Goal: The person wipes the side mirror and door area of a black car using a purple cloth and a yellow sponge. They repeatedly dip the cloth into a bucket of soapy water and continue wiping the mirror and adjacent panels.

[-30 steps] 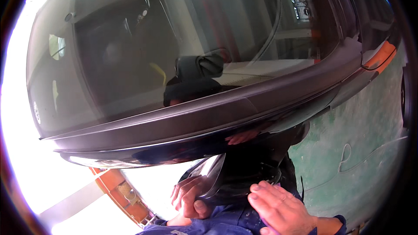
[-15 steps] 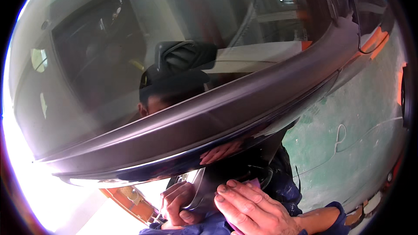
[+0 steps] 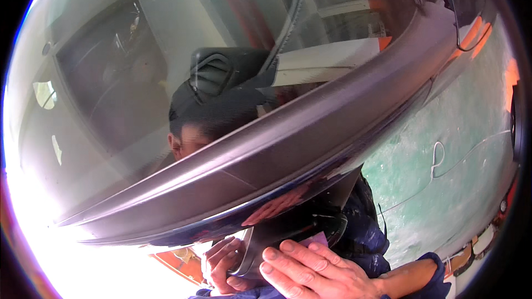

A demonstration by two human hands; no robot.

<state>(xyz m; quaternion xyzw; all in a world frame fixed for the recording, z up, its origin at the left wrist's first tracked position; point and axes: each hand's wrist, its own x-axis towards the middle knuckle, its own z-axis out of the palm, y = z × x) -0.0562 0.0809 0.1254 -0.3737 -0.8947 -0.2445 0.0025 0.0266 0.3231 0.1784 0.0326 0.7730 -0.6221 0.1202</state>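
Note:
My left hand point(image 3: 221, 263) is curled round the edge of a dark glossy part point(image 3: 277, 227) with a bright rim, low in the middle of the view. To its right, my right hand point(image 3: 313, 271) has its fingers straight and close together over a pinkish-purple pad point(image 3: 314, 238), pressed against that dark part; its thumb is hidden. Just beyond the hands run a vehicle's glossy lower edge point(image 3: 199, 232) and dark trim point(image 3: 277, 149). Above these, the large tinted glass point(image 3: 111, 105) reflects a head in a dark cap. My hand is also reflected in the glossy edge.
A pale green, marked floor point(image 3: 443, 199) with a looped white cable point(image 3: 438, 155) lies at the right. Orange patches point(image 3: 510, 77) show at the far right. An orange-brown object point(image 3: 174, 266) is at the lower left, beside strong glare.
The view has shifted, so the vehicle's edge sits lower and more tilted. My right hand has moved leftward and down in the picture; more of the pad shows above its fingertips.

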